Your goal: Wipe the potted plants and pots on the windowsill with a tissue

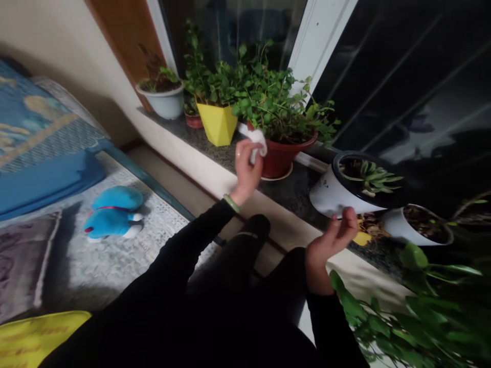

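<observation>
Dim indoor light; dark window glass; blurred leaves, warped edges.

A dark window [402, 76] with white frames [318, 36] runs above a speckled stone sill [291, 191] and a cream wall [69, 56]. A pale patterned rug [95, 260] covers the floor beside a blue mattress [42, 153]; the light is dim.
</observation>
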A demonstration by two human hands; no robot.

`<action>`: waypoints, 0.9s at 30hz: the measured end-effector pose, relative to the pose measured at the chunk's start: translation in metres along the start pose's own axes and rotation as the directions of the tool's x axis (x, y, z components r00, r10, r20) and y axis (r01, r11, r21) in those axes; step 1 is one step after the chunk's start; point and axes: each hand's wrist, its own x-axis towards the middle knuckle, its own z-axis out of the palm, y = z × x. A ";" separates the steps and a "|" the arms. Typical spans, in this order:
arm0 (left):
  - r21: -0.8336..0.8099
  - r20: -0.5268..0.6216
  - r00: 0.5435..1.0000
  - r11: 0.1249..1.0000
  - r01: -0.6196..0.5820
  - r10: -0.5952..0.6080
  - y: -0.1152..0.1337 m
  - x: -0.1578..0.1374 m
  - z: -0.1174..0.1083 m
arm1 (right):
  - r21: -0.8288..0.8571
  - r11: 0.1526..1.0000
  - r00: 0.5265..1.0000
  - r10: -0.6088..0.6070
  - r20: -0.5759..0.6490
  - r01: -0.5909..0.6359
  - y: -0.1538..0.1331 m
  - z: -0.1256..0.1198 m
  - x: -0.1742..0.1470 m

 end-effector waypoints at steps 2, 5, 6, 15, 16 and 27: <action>0.083 -0.001 0.997 0.993 -0.078 0.079 -0.005 0.016 0.008 | -0.001 0.993 0.992 -0.118 -0.051 0.118 -0.007 0.006 -0.012; 0.160 0.022 0.992 0.979 -0.124 0.122 -0.004 0.022 0.022 | 0.023 0.978 0.978 -0.209 -0.013 0.209 -0.016 0.014 -0.010; 0.175 0.030 0.992 0.976 -0.127 0.123 -0.003 0.020 0.025 | 0.042 0.971 0.972 -0.234 0.007 0.233 -0.018 0.020 -0.005; 0.195 0.339 0.897 0.911 -0.362 0.284 0.029 0.011 0.040 | 0.046 0.900 0.862 -0.428 0.273 0.433 -0.035 0.126 0.081; 0.187 0.373 0.878 0.903 -0.387 0.299 0.030 0.013 0.039 | 0.023 0.890 0.853 -0.444 0.275 0.456 -0.034 0.133 0.089; 0.100 0.406 0.873 0.937 -0.335 0.269 0.011 0.031 0.019 | -0.024 0.914 0.871 -0.379 0.313 0.406 -0.030 0.123 0.109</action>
